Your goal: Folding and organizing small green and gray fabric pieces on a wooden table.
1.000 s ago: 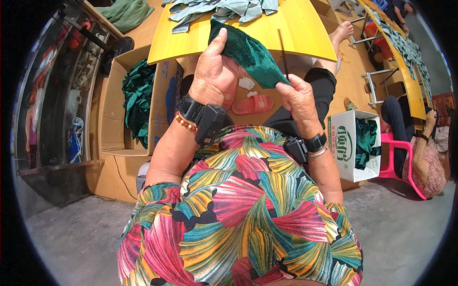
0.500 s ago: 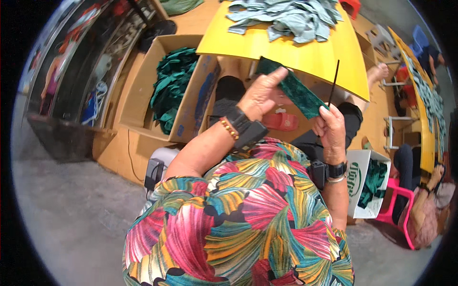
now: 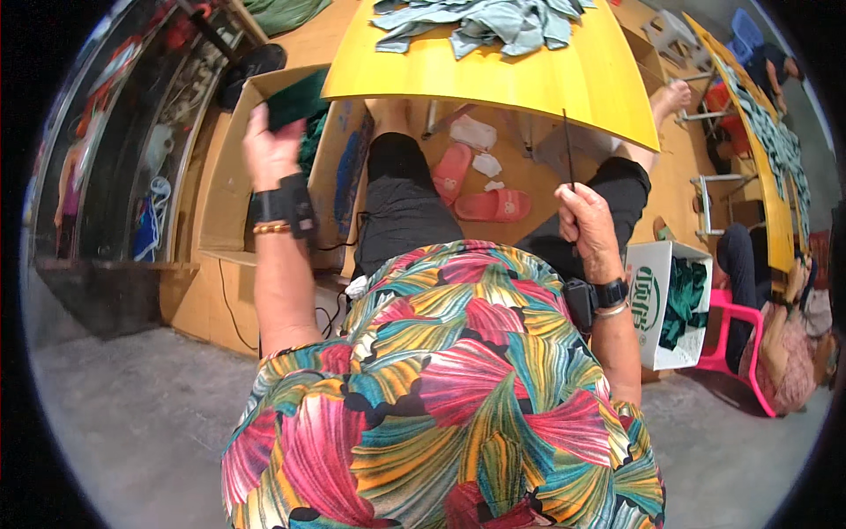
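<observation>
My left hand, a little smeared by motion, is over the tall cardboard box on the left. It grips a flat piece of dark green velvety cloth. Part of a green cloth heap shows inside the box behind my wrist. In front of my right knee, my right hand is closed around the lower end of a thin black rod. The rod points upward, its tip overlapping the edge of the yellow table.
Grey-green cloth pieces lie on the table. Pink slippers sit on the floor beneath it. A white box with green cloth stands at my right, beside a pink stool with a person near it. A glass-fronted cabinet is far left.
My left hand has swung left, carrying the green cloth from in front of me to over the cardboard box. My right hand stays with the rod, now free of the cloth.
</observation>
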Demonstrator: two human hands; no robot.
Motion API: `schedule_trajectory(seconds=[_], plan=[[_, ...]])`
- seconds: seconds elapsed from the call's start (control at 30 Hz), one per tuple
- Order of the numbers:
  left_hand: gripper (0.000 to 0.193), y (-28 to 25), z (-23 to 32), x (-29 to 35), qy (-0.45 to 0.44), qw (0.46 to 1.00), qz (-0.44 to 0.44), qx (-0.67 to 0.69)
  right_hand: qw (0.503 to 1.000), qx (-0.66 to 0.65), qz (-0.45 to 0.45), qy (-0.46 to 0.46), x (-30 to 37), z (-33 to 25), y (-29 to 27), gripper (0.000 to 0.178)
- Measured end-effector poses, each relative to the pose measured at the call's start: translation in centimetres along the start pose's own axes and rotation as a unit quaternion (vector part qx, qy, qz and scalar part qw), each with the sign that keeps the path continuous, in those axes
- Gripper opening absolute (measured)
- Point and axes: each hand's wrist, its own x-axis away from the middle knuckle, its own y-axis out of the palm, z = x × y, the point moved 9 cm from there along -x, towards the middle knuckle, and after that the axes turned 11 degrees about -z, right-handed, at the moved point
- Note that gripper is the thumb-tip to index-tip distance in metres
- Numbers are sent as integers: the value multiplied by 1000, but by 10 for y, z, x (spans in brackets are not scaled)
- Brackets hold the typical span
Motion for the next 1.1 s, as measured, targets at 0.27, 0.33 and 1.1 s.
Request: schedule_trajectory(seconds=[0.27,0.33,1.1], plan=[[38,-84,-65,16,-205,972,95,-71,1000,17,7,5,-2,3,-4,14],[28,-11,-77,15,-167,979,-47,-111,1000,19,8,1,0,-1,-3,13],[9,103,-97,-100,67,756,-139,-636,999,25,-6,31,4,13,7,16]])
